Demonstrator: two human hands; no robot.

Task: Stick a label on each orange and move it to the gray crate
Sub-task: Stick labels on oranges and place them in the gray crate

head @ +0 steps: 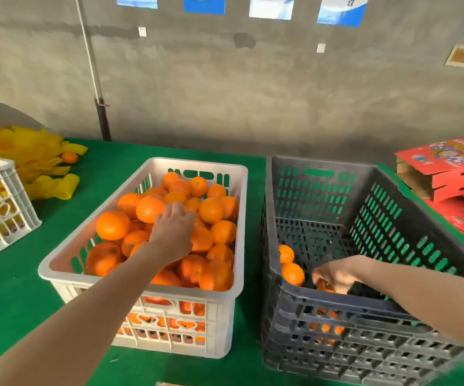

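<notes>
Oranges fill the white slotted plastic crate [219,298] that stands on the green cloth-covered surface [13,291], heaped to just under its rim. The left hand [173,235] reaches forward on an extended bare arm, palm down, and rests on top of the heap; its fingers [176,208] lie spread over the fruit, so this grip is apart and closed on nothing. A large round orange [150,208] sits just left of those fingers, touching its neighbours in the pile.

The right hand [333,275] reaches down into the dark gray slotted plastic crate [336,346], which stands just beside the white crate. This grip is curled from above around a partly hidden orange [326,286] low in the crate's near part; its fingers are clamped on the fruit. Two more loose oranges [292,273] lie just left of this hand, against the crate's left wall, one behind the other. More orange colour shows through the near wall's slots below the hand.

No label can be made out on any fruit at this resolution.
</notes>
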